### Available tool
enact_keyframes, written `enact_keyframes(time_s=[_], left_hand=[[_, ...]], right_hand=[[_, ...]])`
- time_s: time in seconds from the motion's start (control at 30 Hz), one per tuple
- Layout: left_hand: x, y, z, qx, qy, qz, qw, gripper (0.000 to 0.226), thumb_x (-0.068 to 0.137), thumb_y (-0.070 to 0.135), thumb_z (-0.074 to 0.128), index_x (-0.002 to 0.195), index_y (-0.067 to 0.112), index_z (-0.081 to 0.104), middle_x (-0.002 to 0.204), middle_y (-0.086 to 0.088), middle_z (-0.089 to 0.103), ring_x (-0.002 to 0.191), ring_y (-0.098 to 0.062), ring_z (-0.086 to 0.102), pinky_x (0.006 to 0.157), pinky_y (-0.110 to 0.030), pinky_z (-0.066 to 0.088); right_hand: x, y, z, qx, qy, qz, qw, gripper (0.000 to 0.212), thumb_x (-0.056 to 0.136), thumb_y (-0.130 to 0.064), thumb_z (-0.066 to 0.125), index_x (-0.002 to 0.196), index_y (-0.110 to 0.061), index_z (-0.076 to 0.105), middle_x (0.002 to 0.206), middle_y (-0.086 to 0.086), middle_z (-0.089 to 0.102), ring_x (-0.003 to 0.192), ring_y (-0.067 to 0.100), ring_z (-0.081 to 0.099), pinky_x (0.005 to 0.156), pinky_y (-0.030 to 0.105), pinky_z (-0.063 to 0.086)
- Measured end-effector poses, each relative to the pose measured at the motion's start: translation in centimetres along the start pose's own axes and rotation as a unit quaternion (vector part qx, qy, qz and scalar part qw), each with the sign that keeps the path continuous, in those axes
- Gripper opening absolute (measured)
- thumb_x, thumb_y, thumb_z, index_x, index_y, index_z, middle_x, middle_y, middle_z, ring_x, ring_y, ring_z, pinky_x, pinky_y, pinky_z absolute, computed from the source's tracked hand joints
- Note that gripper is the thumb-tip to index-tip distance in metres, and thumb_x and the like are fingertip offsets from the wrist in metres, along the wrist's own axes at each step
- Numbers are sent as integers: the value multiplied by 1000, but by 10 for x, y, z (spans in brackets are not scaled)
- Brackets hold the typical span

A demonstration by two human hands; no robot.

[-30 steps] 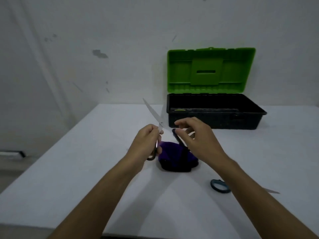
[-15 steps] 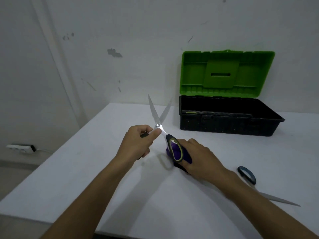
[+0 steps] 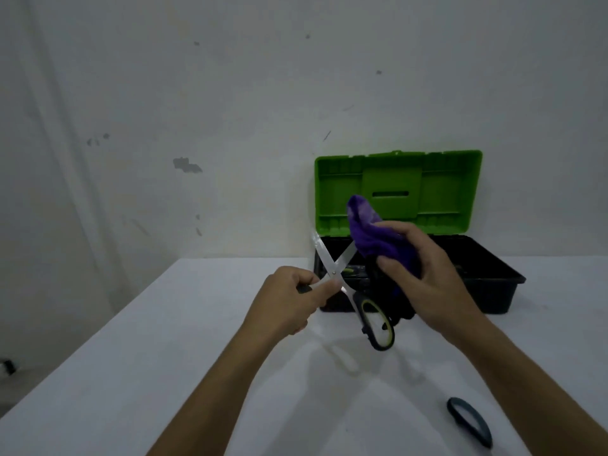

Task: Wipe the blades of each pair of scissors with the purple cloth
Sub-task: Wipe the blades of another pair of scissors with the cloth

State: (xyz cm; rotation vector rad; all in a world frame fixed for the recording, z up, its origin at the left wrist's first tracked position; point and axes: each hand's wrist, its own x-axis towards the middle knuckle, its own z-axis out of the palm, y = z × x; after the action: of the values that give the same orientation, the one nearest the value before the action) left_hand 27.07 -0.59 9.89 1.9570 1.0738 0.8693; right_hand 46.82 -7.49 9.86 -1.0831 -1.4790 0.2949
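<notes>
Scissors (image 3: 342, 284) up in the air over a white table (image 3: 148, 373), blades spread in an X, plain scuffed white wall (image 3: 197, 93) behind; no writing readable anywhere. My left hand (image 3: 289, 304) curls round one handle just left of the pivot, the other black-and-yellow handle loop hanging free to the lower right. My right hand (image 3: 427, 278) grips the bunched purple cloth (image 3: 378, 238), which sits just right of the right blade, contact unclear. Behind them, toolbox (image 3: 493, 291) open, black base, green lid (image 3: 398, 192) upright against the wall. Second scissors handle (image 3: 470, 422) lies on the table at bottom right.
</notes>
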Motion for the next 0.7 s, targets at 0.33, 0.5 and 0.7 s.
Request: enact_keyframes(time_s=[0.33,0.5,0.7], left_hand=[[29,-1,44,47,28,36,998,49,82,60,63,59,17,63,46,6,48,35,-9,41,46,-26,37],[32,-4,39,-15,24,49,998,49,84,57,63,47,26,56,45,6,46,34,-10,38,40,-21,31],[14,-39,34,48,54,59,996,63,83,57,64,61,-1,50,54,-9,45,45,-19,40,51,-31,35]], right_hand=[[8,26,-9,-292,-58,-84,951,34,92,-34,59,125,-40,60,135,-6,30,106,13,46,92,30,47],[17,22,5,-275,-13,-111,955,28,94,-37,59,121,-32,64,122,-8,39,101,8,54,84,18,48],[6,37,22,-309,-83,-146,936,30,88,-26,68,117,-26,65,123,-4,49,96,8,53,79,24,51]])
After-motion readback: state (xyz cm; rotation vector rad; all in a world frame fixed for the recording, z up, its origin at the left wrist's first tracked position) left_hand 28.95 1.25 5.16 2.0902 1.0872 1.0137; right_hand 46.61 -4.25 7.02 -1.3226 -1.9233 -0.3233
